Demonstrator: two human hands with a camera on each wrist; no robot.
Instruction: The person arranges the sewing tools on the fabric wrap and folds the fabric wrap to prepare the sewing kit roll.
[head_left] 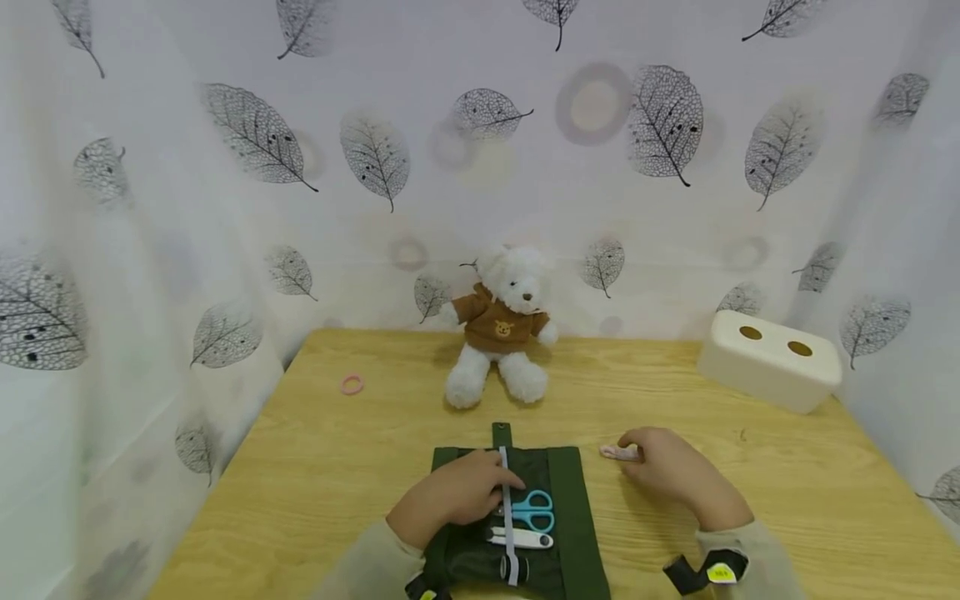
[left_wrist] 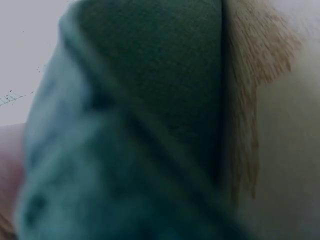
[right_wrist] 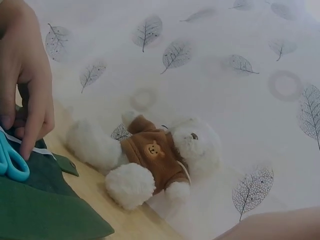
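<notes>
A dark green fabric tool roll (head_left: 572,500) lies unfolded on the table. My left hand (head_left: 465,487) rests over its left part, index finger reaching across the white elastic strap (head_left: 509,533); I cannot tell whether it pinches the strap. Under that strap sit blue-handled scissors (head_left: 542,523), a white utility knife (head_left: 534,539) and a black spool-like item (head_left: 525,570). To the right of the roll, my right hand (head_left: 667,467) pinches a small pale pink strip (head_left: 617,452) by its right end, close over the table. Blurred green fabric (left_wrist: 150,75) fills much of the left wrist view.
A white teddy bear in a brown top (head_left: 501,327) sits behind the roll. At the back left lies a pink ring (head_left: 352,384). A cream box with two round holes (head_left: 765,367) stands at the back right. Leaf-patterned curtain (head_left: 450,217) surrounds the wooden table (head_left: 315,500).
</notes>
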